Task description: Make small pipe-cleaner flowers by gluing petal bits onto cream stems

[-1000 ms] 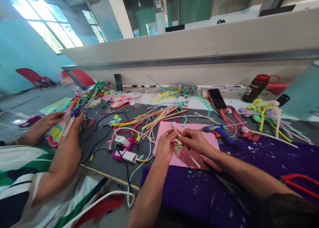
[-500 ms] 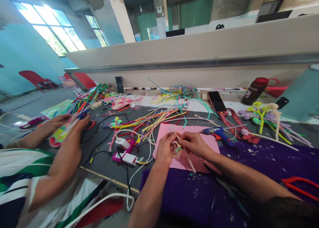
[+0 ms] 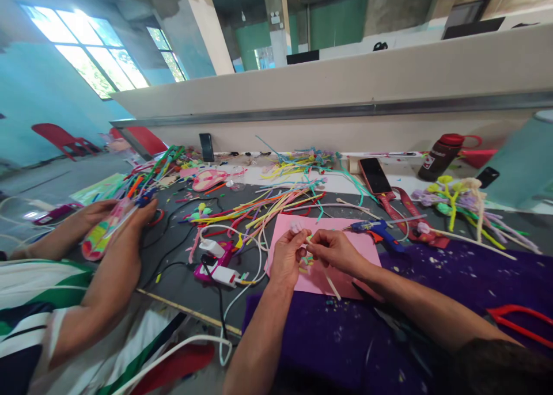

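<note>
holding a pale pink flower (image 3: 296, 227) upright in the left hand (image 3: 288, 248), with thumb and fingers closed just below the bloom. pinching with the right hand (image 3: 332, 248) too, fingertips closed on the pale stem (image 3: 332, 283) close beside the left fingertips. showing a small greenish bit between the two sets of fingertips, perhaps a leaf, but too blurred to tell for sure. slanting down below the right hand, in the case of the stem's free end. lying beneath both hands, a pink sheet (image 3: 366, 246) with small coloured pieces on it, and nearer the wearer, a purple cloth (image 3: 319, 337). resting just right of the right hand, a blue glue gun (image 3: 382, 231); beyond it, a phone (image 3: 375, 176) and a red strap (image 3: 395, 211). spread ahead and left of the hands, loose fuzzy stems (image 3: 259, 205) in many colours. sitting left of the left hand, a magenta power strip (image 3: 218, 261) with white plugs. working farther left, another person's hands (image 3: 142, 211) around a colourful item (image 3: 97, 239).
</note>
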Demonstrator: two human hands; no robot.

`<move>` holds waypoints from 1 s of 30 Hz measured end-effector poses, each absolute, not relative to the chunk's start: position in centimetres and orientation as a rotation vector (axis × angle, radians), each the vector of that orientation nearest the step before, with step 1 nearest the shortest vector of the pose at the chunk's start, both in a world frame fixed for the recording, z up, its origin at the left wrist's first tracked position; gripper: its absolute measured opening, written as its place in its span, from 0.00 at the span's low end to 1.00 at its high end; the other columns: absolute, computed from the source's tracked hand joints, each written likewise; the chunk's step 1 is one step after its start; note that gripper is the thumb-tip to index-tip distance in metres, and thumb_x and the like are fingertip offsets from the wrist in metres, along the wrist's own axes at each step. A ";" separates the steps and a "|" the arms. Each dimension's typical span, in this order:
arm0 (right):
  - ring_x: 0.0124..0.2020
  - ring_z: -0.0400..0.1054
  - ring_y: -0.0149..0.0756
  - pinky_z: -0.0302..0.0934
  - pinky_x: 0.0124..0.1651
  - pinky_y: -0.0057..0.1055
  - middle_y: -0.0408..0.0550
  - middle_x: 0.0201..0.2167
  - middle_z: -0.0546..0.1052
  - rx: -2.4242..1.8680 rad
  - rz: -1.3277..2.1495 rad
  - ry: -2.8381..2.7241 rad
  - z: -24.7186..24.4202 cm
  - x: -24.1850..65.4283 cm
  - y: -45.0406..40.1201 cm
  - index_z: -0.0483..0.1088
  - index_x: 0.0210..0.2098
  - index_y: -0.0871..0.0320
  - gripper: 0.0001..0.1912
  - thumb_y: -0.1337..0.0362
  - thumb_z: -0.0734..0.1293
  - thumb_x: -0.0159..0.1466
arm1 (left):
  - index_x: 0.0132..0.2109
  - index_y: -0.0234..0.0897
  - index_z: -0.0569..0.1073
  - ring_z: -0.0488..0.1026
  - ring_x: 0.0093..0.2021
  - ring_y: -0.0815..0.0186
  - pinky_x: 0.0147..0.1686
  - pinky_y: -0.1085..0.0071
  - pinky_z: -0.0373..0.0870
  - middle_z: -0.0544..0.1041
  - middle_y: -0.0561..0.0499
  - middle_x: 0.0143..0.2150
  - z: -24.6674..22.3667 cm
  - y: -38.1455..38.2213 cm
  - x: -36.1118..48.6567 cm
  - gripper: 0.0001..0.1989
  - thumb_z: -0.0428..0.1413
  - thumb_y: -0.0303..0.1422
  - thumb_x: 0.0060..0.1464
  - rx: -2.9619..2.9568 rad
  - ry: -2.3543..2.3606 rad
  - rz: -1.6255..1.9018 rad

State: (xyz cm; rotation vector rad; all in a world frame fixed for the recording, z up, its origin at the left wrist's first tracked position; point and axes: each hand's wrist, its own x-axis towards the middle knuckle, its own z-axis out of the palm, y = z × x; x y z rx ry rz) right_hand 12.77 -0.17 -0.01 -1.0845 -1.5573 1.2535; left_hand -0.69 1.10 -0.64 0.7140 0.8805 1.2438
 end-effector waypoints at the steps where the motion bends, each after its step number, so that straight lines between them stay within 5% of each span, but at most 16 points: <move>1: 0.13 0.59 0.24 0.51 0.16 0.21 0.38 0.16 0.68 -1.087 1.253 -1.567 -0.1 12.7 -0.2 0.65 0.25 0.59 0.11 0.58 0.65 0.57 | 0.30 0.33 0.76 0.64 0.20 0.78 0.18 0.81 0.58 0.73 0.54 0.25 -0.6 1.1 -0.6 0.10 0.64 0.33 0.39 0.712 0.893 1.246; 8: 0.13 0.60 0.23 0.51 0.16 0.21 0.38 0.17 0.68 -1.050 1.261 -1.565 -0.5 12.5 -0.1 0.65 0.25 0.59 0.11 0.58 0.65 0.57 | 0.28 0.32 0.75 0.64 0.19 0.77 0.18 0.80 0.57 0.71 0.55 0.21 -0.2 1.0 -0.4 0.11 0.66 0.33 0.35 0.716 0.967 1.290; 20: 0.14 0.58 0.23 0.51 0.17 0.22 0.37 0.16 0.66 -1.041 1.238 -1.489 -1.0 12.5 0.1 0.63 0.23 0.59 0.12 0.59 0.68 0.53 | 0.34 0.33 0.78 0.68 0.24 0.73 0.23 0.77 0.61 0.75 0.51 0.26 -0.6 0.5 -0.3 0.13 0.62 0.37 0.42 0.875 0.934 1.255; 30: 0.14 0.60 0.24 0.52 0.17 0.21 0.39 0.18 0.69 -1.041 1.277 -1.547 -0.3 12.6 -0.2 0.66 0.25 0.59 0.13 0.55 0.67 0.55 | 0.30 0.33 0.78 0.61 0.18 0.78 0.18 0.79 0.56 0.71 0.54 0.21 -0.1 0.5 -0.6 0.12 0.62 0.38 0.39 0.846 0.955 1.273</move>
